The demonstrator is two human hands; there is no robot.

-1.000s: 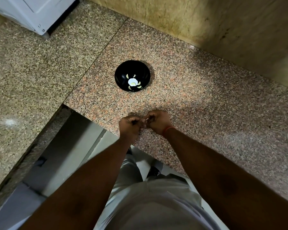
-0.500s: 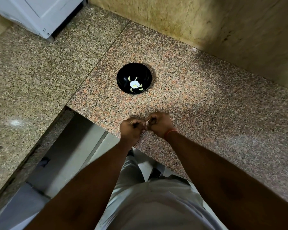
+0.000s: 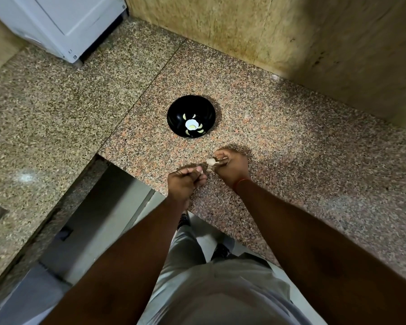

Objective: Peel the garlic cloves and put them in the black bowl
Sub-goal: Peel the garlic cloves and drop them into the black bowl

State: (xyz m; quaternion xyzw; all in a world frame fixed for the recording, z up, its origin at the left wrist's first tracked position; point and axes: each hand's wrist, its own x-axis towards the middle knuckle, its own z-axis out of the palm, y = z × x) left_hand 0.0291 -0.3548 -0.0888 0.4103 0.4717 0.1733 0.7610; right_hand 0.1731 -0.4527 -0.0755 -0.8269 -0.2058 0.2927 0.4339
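Your right hand [image 3: 231, 166] pinches the garlic clove [image 3: 212, 162] above the surface's front edge; your left hand [image 3: 185, 181] is curled, its contents hidden. Strip the skin fully before reaching to the black bowl [image 3: 191, 116], just beyond.

No text, label, brand, number or sign can be read anywhere in the view. A small dark mark is seen near the lower corner of the white appliance [image 3: 63, 22], but it is too small and blurred to be made out.
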